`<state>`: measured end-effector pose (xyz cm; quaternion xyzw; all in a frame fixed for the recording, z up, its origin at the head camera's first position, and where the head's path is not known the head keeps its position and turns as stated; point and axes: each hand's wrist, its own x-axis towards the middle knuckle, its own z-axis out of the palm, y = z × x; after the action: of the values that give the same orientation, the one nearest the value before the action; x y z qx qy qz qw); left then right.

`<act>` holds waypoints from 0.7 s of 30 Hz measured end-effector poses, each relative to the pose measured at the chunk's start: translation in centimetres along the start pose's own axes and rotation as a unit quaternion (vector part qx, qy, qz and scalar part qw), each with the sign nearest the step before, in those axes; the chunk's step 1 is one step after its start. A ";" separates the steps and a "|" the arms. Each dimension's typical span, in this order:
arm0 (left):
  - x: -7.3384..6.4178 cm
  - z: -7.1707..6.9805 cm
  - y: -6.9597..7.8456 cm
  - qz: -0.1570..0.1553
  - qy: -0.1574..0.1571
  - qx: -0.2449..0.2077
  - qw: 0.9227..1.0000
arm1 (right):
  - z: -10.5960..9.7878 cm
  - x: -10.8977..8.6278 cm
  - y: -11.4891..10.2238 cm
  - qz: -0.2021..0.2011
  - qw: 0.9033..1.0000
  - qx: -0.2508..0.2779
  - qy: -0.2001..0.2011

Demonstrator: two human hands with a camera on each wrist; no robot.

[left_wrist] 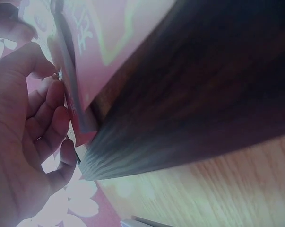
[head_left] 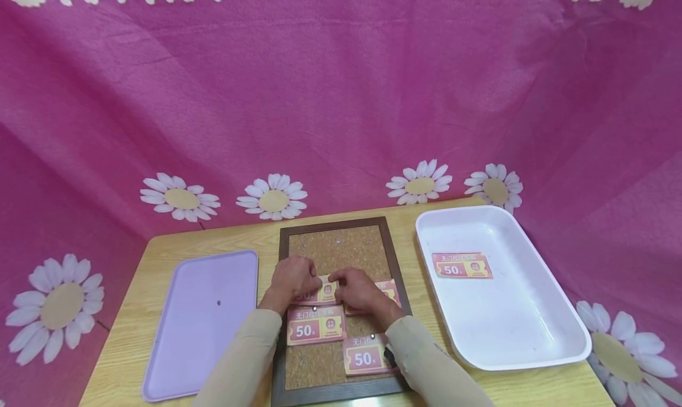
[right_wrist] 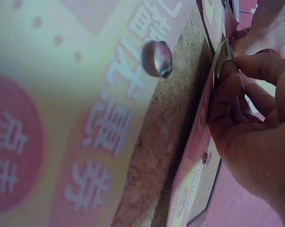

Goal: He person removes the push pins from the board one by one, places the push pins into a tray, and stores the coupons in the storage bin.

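A brown-framed corkboard (head_left: pixel 314 368) lies on the table with several pink-and-yellow "50" coupons pinned to it. My left hand (head_left: pixel 293 280) is at the left end of the upper left coupon (head_left: pixel 314 300). In the left wrist view, thumb and finger of my left hand (left_wrist: pixel 26 113) pinch a small shiny thing, seemingly a pushpin (left_wrist: pixel 57 75). My right hand (head_left: pixel 358 288) is at that coupon's right end; in the right wrist view, its fingers (right_wrist: pixel 229 97) pinch a lifted paper edge. A clear pushpin (right_wrist: pixel 157 59) sticks through a nearer coupon (right_wrist: pixel 92 127).
Right of the board stands a white tray (head_left: pixel 511 312) with one coupon (head_left: pixel 462 265) inside. On the left lies a flat lilac tray (head_left: pixel 202 336) with a small dark spot on it. A pink curtain (head_left: pixel 341 117) with daisies hangs behind the wooden table (head_left: pixel 125 330).
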<state>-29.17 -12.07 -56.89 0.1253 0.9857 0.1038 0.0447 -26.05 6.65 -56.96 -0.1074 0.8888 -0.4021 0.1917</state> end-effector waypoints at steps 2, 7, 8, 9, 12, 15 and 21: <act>-0.1 -0.2 0.1 -0.009 -0.002 -0.008 1.000 | 0.0 0.0 0.0 -0.002 1.000 -0.003 -0.001; -0.1 -0.9 -0.2 -0.016 -0.011 -0.026 0.999 | 0.0 0.2 0.2 -0.002 1.000 0.004 -0.004; 0.0 -0.9 -0.4 -0.014 -0.013 -0.028 0.999 | 0.0 0.2 0.2 -0.001 1.000 0.003 -0.003; 0.0 -0.9 -0.5 -0.012 -0.015 -0.028 0.999 | 0.0 0.3 0.2 0.001 1.000 0.004 -0.003; -0.1 -0.8 -0.9 -0.017 -0.024 -0.031 0.999 | 0.0 0.2 0.2 0.001 1.000 -0.006 0.001; -0.3 -0.8 -1.0 -0.017 -0.025 -0.030 0.999 | 0.1 0.2 0.1 0.003 1.000 -0.006 0.001; -0.4 -1.0 -1.2 -0.007 -0.034 -0.020 0.999 | 0.1 0.1 0.2 0.004 1.000 -0.008 0.001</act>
<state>-29.15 -13.52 -56.17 0.1211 0.9821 0.1190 0.0819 -26.09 6.69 -57.23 -0.1053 0.8925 -0.3945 0.1914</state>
